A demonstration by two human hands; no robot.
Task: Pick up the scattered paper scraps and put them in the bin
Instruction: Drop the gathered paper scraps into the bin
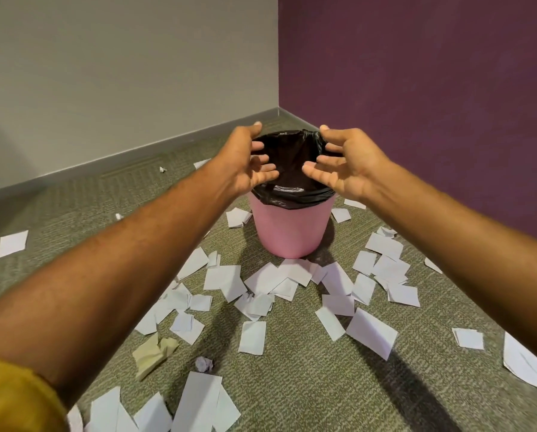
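A pink bin point(290, 227) lined with a black bag point(287, 157) stands on the carpet near the room's corner. My left hand point(245, 160) and my right hand point(345, 165) hover over the bin's mouth, palms facing each other, fingers spread and holding nothing. A pale scrap lies inside the bag near its front rim. Several white paper scraps point(279, 282) lie scattered on the floor in front of the bin and to both sides. A crumpled paper ball point(204, 364) and a tan crumpled scrap point(153, 353) lie nearer to me.
A grey wall point(120, 73) runs along the left and a purple wall point(416, 73) along the right, meeting behind the bin. The floor is green-grey patterned carpet point(307, 385). More scraps lie at the far left point(11, 243) and the right edge point(522, 360).
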